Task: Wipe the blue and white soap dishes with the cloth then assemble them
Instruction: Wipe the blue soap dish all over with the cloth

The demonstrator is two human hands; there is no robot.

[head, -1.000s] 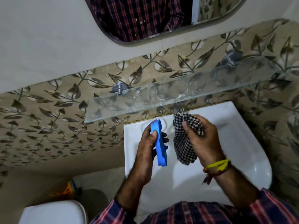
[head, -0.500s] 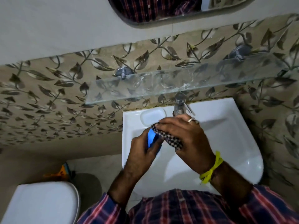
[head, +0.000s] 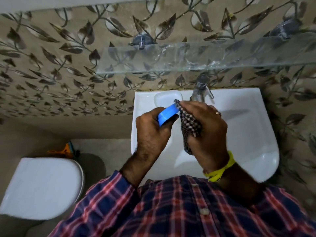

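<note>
My left hand (head: 152,132) grips the blue soap dish (head: 168,113) on edge over the white sink (head: 248,134). Only the dish's rim shows past my fingers. My right hand (head: 206,132) holds the black-and-white checked cloth (head: 189,124) bunched in its palm and presses it against the right side of the blue dish. A pale white dish shape (head: 166,99) lies on the sink's back ledge, left of the tap; I cannot tell whether it is the loose white soap dish or a moulded recess.
A chrome tap (head: 201,90) stands at the back of the sink, just beyond my right hand. A glass shelf (head: 188,59) juts from the leaf-patterned wall above it. A closed white toilet lid (head: 41,187) is at lower left, with an orange and blue object (head: 65,148) behind it.
The cloth hung loose beside the upright blue dish a second ago. My right hand has since brought it onto the dish and keeps rubbing. The view has tilted downward.
</note>
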